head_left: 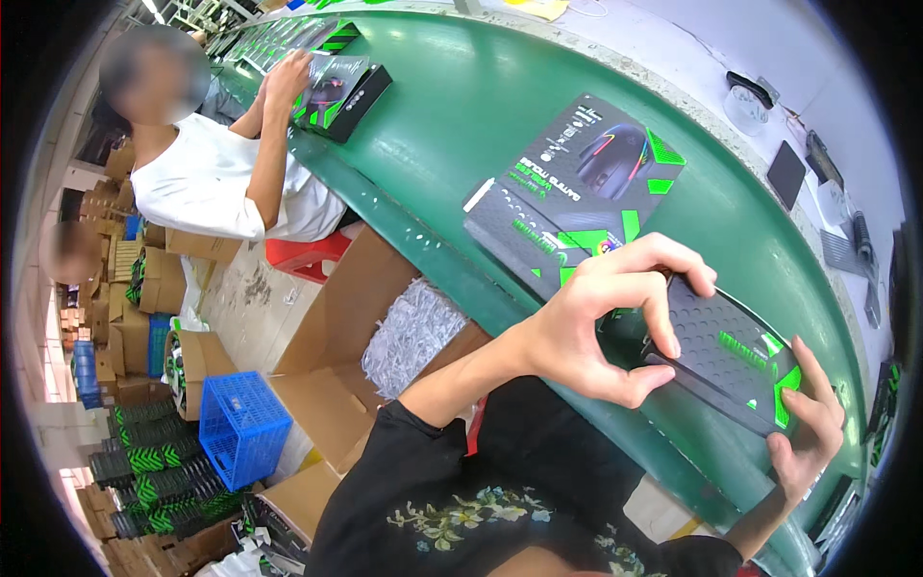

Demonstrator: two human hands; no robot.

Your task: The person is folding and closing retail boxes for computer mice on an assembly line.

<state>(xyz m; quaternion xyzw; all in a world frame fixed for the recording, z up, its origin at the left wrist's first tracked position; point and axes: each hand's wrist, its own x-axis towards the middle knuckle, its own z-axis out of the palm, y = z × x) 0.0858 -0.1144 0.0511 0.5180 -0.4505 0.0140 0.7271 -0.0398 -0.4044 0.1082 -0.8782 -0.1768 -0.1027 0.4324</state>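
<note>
In the head view, the person's two hands had a dark box (716,332) between them, slightly tilted, in front of the body and over the near side of the green table (423,125). The left hand (620,317) had its thumb and forefinger pinched together at the box's left end, the other fingers curled toward the far corner; the right hand (808,428) grasped the opposite end, thumb on the near edge and fingers around the green-patched corner. So both grips were closed on the box – one at each end. Whether the left fingertips had caught a flap or only the rim was too small to tell.

Handling it well, I judged, called for a steady right grip and light, precise left fingertips: the walls looked like card, and a hard squeeze could have creased an edge or dented the printed face. Keeping the box level and low over the table would have made any slip harmless.

A larger printed box (615,159) lay just beyond the left hand, so the knuckles needed room there. Farther left, well apart, a co-worker's hands (286,82) were at another box (351,101) – no obstacle to this work.
</note>
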